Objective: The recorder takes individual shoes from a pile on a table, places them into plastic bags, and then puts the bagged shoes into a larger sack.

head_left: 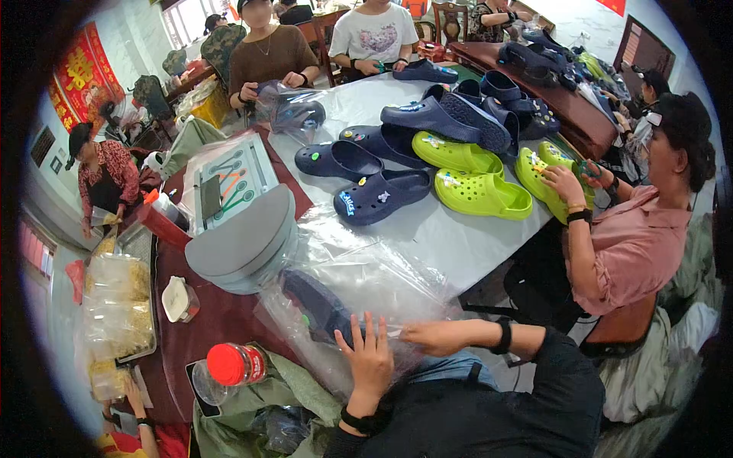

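Left hand [368,357], fingers spread, laid over the near end of a navy clog [311,299] inside a clear plastic bag [397,278]; right hand [439,337] farther off, fingers drawn together at the bag's right side, hold on the film impossible to tell. Clog up and left of both hands, nearer the left, long axis slanting from upper left down toward its fingers. Beyond, on white tabletop [469,248], loose lime-green clogs [482,195].
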A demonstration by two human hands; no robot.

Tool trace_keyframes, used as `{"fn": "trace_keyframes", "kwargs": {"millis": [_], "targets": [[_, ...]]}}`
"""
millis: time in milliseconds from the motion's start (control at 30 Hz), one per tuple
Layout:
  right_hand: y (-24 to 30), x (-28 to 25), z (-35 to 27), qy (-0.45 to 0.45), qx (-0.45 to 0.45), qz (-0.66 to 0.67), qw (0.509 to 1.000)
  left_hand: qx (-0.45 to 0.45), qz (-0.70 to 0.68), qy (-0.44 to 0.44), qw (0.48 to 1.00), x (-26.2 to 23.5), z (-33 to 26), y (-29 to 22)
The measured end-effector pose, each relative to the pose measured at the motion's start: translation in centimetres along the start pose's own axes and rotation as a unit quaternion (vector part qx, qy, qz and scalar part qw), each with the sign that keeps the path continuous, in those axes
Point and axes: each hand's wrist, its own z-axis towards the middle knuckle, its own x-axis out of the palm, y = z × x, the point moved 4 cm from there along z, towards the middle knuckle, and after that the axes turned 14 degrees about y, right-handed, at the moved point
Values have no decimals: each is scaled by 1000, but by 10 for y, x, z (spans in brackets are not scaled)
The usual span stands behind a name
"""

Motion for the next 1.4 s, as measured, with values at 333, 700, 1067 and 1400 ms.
{"fn": "trace_keyframes", "kwargs": {"millis": [333,700,1067,1400], "targets": [[-135,-144,21,-346,195,87,913,2,27,-15,1000,-2,3,3],[-168,-114,95,-263,188,67,944,-4,28,1,1000,-4,2,0],[-149,-131,70,-301,280,65,909,2,42,15,999,-4,4,2],[-194,-189,37,-464,293,-129,826,18,42,15,999,-5,8,1]]}}
